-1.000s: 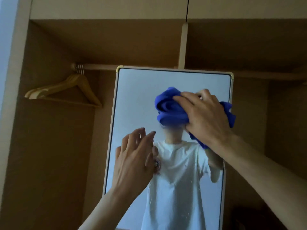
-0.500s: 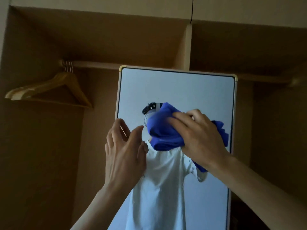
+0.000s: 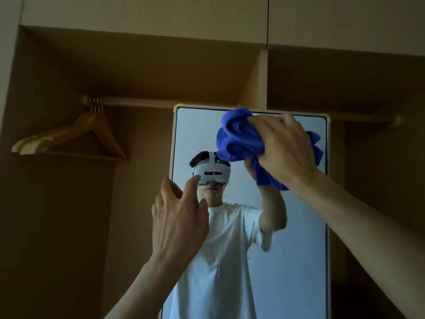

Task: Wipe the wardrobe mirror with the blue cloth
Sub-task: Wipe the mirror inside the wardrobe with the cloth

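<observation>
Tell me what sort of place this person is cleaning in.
Most likely a bedroom or dressing area, at an open built-in wardrobe. A wooden rail carries wooden hangers, a tall framed mirror stands in front of it, and closed cupboard doors run above.

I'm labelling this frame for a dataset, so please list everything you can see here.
mirror: one, pale frame with yellow corner caps, inside the wardrobe, centre-right
blue cloth: one, blue, bunched against the mirror's top right
droplets: many, clear, scattered over the mirror's middle
hangers: several, light wood, hung together on the rail, left
rail: one, wood, running behind the mirror's top
divider panel: one, tan, above the mirror
cabinet doors: two, beige, along the top
headset: one, white, reflection only
T-shirt: one, white, reflection only
left hand: one, open, fingers by the mirror's left edge
right hand: one, grips the blue cloth
</observation>
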A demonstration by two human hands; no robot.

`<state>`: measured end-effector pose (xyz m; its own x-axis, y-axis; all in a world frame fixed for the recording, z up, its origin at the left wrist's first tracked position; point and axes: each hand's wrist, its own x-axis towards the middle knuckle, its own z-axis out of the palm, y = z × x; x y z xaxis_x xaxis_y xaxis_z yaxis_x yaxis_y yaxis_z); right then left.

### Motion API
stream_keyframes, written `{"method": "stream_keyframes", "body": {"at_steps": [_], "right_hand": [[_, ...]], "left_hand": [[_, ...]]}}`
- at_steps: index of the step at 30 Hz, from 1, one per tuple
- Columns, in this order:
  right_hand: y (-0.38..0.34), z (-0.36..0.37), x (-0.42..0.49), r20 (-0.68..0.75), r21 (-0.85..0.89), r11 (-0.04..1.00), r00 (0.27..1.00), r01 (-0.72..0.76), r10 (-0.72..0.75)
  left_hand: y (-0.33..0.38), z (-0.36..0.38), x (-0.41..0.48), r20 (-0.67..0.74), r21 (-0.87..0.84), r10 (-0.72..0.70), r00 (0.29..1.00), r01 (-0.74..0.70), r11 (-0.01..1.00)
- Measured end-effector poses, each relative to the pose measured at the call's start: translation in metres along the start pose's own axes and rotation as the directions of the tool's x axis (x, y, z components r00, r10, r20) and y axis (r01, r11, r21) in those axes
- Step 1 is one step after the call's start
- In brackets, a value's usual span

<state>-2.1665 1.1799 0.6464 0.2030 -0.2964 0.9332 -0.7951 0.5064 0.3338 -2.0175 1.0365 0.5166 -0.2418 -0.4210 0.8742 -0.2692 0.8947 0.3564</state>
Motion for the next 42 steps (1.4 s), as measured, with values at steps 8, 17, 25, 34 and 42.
{"method": "stream_keyframes", "body": {"at_steps": [8,17,25,34,42], "right_hand": [[-0.041,0.008,-0.033,0.061,0.106,0.994,0.998,0.004,-0.011],[-0.05,0.013,-0.058,0.088,0.06,0.991,0.988,0.121,-0.126],[-0.013,0.004,0.025,-0.051,0.083,0.989,0.991,-0.122,0.126],[-0.047,0.01,-0.009,0.071,0.189,0.982,0.997,0.022,-0.036],[-0.076,0.019,-0.054,0.105,0.199,0.963,0.973,0.183,-0.207]], "left_hand": [[-0.005,-0.003,0.006,0.003,-0.04,0.003,1.0,-0.003,0.999],[-0.011,-0.004,0.004,0.049,-0.054,0.035,0.998,-0.032,0.998],[-0.014,-0.005,0.002,0.058,-0.066,0.005,0.998,-0.001,0.998],[-0.018,-0.003,0.008,0.023,-0.206,-0.016,1.0,0.02,0.978],[-0.021,-0.005,0.005,-0.017,-0.301,-0.015,1.0,0.009,0.954]]}}
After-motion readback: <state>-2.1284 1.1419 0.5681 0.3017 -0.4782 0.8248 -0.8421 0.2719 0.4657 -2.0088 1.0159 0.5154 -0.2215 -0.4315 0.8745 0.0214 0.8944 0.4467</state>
